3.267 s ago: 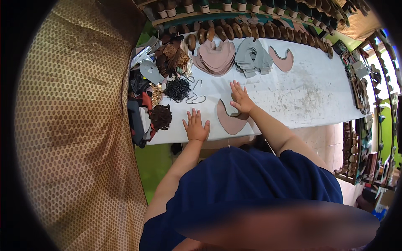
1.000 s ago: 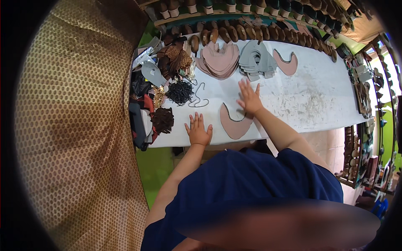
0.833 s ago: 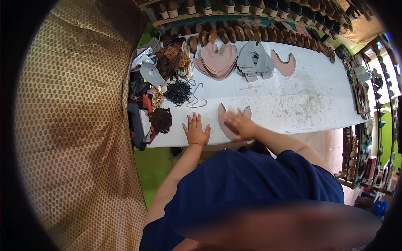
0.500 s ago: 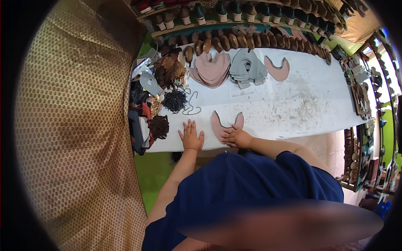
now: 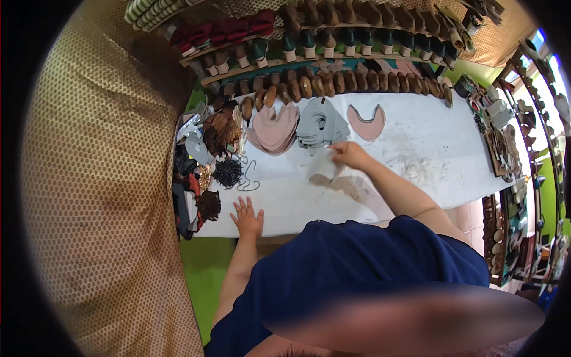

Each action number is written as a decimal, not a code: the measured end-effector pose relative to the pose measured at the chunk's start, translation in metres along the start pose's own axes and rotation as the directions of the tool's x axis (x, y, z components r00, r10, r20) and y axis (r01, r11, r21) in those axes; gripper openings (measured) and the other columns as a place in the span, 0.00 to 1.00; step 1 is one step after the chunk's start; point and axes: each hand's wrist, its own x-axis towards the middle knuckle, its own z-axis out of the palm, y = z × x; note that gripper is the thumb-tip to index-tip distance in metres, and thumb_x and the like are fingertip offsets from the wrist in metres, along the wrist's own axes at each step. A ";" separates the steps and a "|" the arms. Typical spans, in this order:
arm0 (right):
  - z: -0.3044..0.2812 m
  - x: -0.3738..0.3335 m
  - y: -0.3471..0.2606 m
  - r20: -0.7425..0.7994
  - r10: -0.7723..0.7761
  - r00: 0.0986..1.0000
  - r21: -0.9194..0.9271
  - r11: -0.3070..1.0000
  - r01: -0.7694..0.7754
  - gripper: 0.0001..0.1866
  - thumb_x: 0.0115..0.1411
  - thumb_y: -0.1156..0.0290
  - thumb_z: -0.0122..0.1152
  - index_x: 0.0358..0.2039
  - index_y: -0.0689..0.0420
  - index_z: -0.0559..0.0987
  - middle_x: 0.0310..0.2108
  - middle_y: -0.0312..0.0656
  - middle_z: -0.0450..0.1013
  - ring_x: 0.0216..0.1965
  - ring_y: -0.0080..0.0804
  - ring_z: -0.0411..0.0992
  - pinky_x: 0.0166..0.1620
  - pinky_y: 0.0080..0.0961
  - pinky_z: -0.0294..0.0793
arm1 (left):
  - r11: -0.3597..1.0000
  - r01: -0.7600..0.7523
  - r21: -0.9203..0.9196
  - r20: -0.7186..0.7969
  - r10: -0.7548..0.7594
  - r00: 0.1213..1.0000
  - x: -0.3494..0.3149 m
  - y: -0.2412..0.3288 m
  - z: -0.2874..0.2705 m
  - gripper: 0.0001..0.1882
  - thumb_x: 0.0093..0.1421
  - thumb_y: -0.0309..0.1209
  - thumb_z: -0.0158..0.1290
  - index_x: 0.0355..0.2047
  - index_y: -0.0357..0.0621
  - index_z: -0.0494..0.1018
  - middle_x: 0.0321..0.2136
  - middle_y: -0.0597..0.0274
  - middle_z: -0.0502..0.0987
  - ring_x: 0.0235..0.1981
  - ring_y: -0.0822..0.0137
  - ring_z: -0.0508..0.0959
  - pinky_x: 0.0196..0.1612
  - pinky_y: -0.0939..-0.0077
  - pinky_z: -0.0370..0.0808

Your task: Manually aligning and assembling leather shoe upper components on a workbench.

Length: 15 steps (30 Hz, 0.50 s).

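My left hand (image 5: pixel 248 220) lies flat on the white-covered table near its front edge, fingers spread and holding nothing. Over the middle of the table, my right hand (image 5: pixel 351 154) pinches a curved shoe-upper piece (image 5: pixel 325 168); it is smeared by motion and shows a pale greyish side. Just beyond it lies a stack of grey shoe-upper pieces (image 5: pixel 321 126). To the left of that is a stack of pink shoe-upper pieces (image 5: pixel 273 132). A single U-shaped pink piece with a dark inner edge (image 5: pixel 367 125) rests to the right.
Along the table's left side are a heap of scraps (image 5: pixel 208 152), a black tangled bundle (image 5: pixel 228 172) and a bent wire-like strip (image 5: pixel 250 177). Brown shoe lasts (image 5: pixel 339 83) line the back edge, with shoe shelves (image 5: pixel 309 56) behind. A patterned curtain (image 5: pixel 113 178) hangs at left.
My right hand has lifted the U-shaped pink piece off the front of the table and carried it away from me, toward the grey stack. My left hand stays flat. The view has shifted.
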 end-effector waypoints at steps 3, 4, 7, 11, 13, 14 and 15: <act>-0.087 0.018 0.010 -0.080 -0.075 0.994 -0.301 0.952 0.048 0.20 0.52 0.71 0.62 0.47 0.56 0.82 0.36 0.46 0.82 0.36 0.35 0.79 0.42 0.30 0.77 | 0.985 0.166 -0.051 0.004 -0.166 0.986 0.005 0.022 -0.005 0.43 0.66 0.56 0.42 0.74 0.54 0.41 0.74 0.53 0.35 0.74 0.49 0.35 0.70 0.39 0.34; -0.110 0.023 0.010 -0.115 -0.194 0.974 -0.335 0.931 0.146 0.17 0.52 0.70 0.58 0.43 0.52 0.84 0.38 0.48 0.80 0.38 0.47 0.79 0.44 0.36 0.76 | 0.957 0.271 -0.104 0.003 -0.272 0.962 0.004 0.027 -0.003 0.43 0.66 0.56 0.42 0.74 0.53 0.40 0.74 0.53 0.35 0.74 0.49 0.35 0.70 0.38 0.35; -0.152 0.046 0.015 -0.290 -0.192 0.938 -0.454 0.890 0.042 0.15 0.53 0.71 0.56 0.40 0.51 0.85 0.38 0.48 0.80 0.38 0.49 0.78 0.43 0.38 0.76 | 0.935 0.341 -0.098 -0.034 -0.345 0.938 0.005 0.040 -0.002 0.43 0.66 0.56 0.43 0.73 0.53 0.42 0.74 0.53 0.37 0.74 0.49 0.36 0.70 0.37 0.37; -0.161 0.070 0.063 -0.338 -0.346 0.875 -0.557 0.823 0.111 0.15 0.55 0.73 0.55 0.41 0.48 0.85 0.35 0.47 0.80 0.37 0.49 0.77 0.42 0.40 0.76 | 0.927 0.354 -0.122 -0.121 -0.368 0.922 0.006 0.044 0.004 0.42 0.65 0.54 0.46 0.73 0.53 0.46 0.74 0.52 0.41 0.74 0.48 0.38 0.70 0.37 0.40; -0.137 0.074 0.089 -0.300 -0.312 0.902 -0.607 0.791 0.072 0.13 0.56 0.71 0.55 0.40 0.50 0.85 0.33 0.46 0.79 0.36 0.50 0.77 0.41 0.40 0.76 | 0.917 0.377 -0.129 -0.145 -0.394 0.908 0.006 0.042 0.007 0.41 0.64 0.52 0.47 0.73 0.54 0.48 0.73 0.52 0.44 0.74 0.48 0.39 0.70 0.37 0.41; -0.126 0.073 0.114 -0.267 -0.422 0.866 -0.634 0.754 0.171 0.12 0.57 0.70 0.55 0.38 0.51 0.85 0.33 0.46 0.79 0.35 0.49 0.77 0.41 0.40 0.76 | 0.919 0.374 -0.127 -0.145 -0.390 0.909 0.009 0.044 0.006 0.41 0.64 0.52 0.47 0.73 0.54 0.48 0.73 0.52 0.44 0.74 0.48 0.39 0.70 0.37 0.41; -0.116 0.072 0.138 -0.230 -0.527 0.818 -0.657 0.704 0.268 0.11 0.58 0.69 0.55 0.36 0.53 0.84 0.33 0.46 0.79 0.35 0.49 0.78 0.41 0.40 0.76 | 0.920 0.371 -0.129 -0.144 -0.387 0.911 0.012 0.046 0.005 0.40 0.64 0.51 0.48 0.73 0.54 0.48 0.73 0.52 0.44 0.74 0.48 0.39 0.70 0.37 0.41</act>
